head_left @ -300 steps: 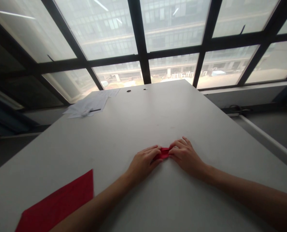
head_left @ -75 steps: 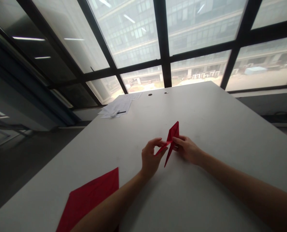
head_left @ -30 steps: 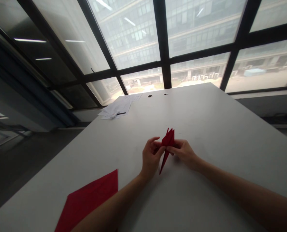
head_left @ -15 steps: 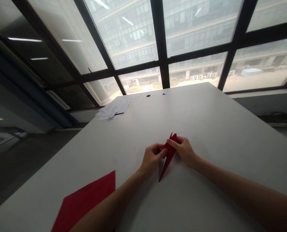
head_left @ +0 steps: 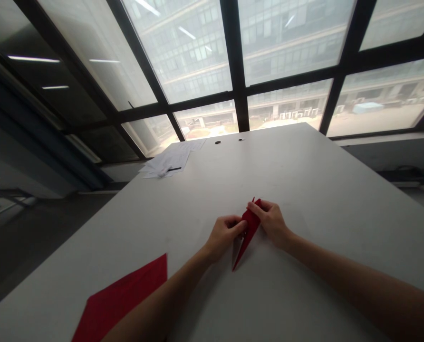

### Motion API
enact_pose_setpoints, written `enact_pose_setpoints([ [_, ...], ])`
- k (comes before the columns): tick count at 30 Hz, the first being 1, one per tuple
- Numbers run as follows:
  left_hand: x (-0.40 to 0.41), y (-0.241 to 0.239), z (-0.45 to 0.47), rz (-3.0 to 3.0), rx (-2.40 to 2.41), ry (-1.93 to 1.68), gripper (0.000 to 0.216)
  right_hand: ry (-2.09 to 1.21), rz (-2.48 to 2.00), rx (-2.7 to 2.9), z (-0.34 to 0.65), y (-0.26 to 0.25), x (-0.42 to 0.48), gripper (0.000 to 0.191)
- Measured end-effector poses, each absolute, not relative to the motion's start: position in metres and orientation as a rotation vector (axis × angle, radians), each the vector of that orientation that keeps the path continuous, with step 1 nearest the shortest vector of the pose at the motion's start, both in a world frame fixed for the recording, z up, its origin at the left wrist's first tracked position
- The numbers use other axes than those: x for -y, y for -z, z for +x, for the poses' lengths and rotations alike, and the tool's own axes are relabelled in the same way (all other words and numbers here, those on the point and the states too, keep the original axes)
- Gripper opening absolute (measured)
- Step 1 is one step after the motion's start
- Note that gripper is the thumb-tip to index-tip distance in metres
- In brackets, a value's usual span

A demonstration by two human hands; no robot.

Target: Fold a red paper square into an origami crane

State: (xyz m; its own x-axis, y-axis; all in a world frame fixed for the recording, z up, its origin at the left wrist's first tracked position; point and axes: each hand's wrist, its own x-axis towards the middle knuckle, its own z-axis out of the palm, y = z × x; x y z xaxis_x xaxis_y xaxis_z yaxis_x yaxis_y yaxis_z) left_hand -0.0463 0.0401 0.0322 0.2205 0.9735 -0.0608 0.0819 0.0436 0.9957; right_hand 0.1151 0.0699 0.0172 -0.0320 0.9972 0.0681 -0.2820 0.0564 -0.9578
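Between my hands is a piece of folded red paper (head_left: 249,232), narrow and pointed, its long tip slanting down toward me and small points sticking up at the top. My left hand (head_left: 226,232) pinches its left edge between thumb and fingers. Higher up on the right side, my right hand (head_left: 271,221) grips it with the thumb across the front and the fingers behind. A flat red sheet of paper (head_left: 126,297) lies at the lower left, partly covered by my left forearm.
The white table (head_left: 269,171) reaches toward a wall of dark-framed windows (head_left: 238,95). White papers (head_left: 169,159) with a dark pen (head_left: 174,169) on them lie at its far left edge. Two small holes (head_left: 217,142) show near the far end.
The top points of the folded paper sit closer together, with fewer showing. Both hands keep their grip in nearly the same place. The whole view has shifted slightly.
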Motion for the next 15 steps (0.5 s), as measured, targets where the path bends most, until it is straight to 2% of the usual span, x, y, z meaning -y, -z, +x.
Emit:
enact_pose_setpoints([
  [6, -0.045, -0.025, -0.045, 1.047, -1.072, -1.268, 0.033, -1.390, -0.888, 1.209, 0.115, -0.021, -0.069, 0.031],
  [9, -0.045, -0.026, -0.044, 0.996, -1.016, -1.303, 0.033, -1.312, -0.895, 1.293, 0.113, -0.016, -0.069, 0.022],
  [15, -0.042, -0.029, -0.042, 1.066, -1.027, -1.233, 0.035, -1.241, -0.888, 1.318, 0.114, -0.010, -0.071, 0.020],
])
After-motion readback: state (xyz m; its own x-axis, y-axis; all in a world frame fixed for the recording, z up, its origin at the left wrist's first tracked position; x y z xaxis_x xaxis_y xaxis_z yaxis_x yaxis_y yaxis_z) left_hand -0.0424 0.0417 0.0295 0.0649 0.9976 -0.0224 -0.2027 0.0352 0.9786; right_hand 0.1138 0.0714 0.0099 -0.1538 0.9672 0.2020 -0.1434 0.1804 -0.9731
